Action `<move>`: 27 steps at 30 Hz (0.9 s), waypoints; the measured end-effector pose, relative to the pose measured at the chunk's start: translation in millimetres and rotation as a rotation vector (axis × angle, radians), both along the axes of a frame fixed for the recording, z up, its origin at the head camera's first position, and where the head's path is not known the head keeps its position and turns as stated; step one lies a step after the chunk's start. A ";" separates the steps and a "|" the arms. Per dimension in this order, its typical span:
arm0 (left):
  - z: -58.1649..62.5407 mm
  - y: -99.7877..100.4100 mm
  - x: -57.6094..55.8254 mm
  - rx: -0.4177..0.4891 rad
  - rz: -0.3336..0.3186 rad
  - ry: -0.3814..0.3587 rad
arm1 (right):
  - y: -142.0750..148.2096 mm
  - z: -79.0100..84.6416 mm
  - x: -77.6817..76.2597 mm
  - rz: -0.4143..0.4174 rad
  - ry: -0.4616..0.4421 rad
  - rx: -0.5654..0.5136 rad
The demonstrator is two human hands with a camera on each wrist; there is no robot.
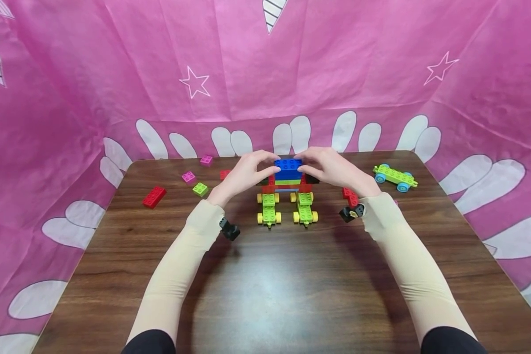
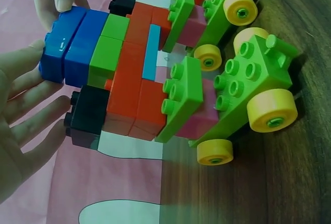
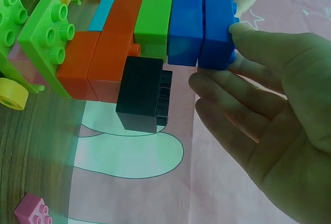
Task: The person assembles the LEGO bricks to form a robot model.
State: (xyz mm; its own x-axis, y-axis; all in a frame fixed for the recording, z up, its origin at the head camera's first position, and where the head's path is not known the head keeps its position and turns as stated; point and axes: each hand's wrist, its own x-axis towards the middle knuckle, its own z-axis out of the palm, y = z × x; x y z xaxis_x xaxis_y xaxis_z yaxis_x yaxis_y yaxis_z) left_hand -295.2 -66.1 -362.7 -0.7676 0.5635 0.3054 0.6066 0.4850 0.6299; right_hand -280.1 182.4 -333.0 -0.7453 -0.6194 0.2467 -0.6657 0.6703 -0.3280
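Note:
Both hands are at the top of a toy brick build standing on two green wheeled bases. My left hand pinches one end of the uppermost blue brick with thumb and fingers. At its other end, the thumb and fingers of my right hand hold the same brick. Below it sits a second blue brick, with a thin dark line between the two. Underneath come light green bricks, then red bricks and a light blue piece. Black bricks stick up at either side.
On the table's left lie a red brick, pink bricks and a green brick. To the right stand a green car base with blue wheels and red bricks. A pink cloth hangs behind the table.

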 end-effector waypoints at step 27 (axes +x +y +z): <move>2.0 -0.1 0.9 -0.026 0.000 -0.006 | 0.7 -3.0 -1.2 -0.007 -0.026 -0.043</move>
State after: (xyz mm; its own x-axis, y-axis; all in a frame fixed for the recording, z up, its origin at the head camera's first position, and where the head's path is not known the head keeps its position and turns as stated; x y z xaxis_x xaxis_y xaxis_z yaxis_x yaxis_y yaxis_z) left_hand -294.3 -66.2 -360.7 -0.7695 0.5709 0.2864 0.6029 0.5013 0.6206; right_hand -281.3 183.1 -336.0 -0.7559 -0.6037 0.2532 -0.6520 0.6597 -0.3738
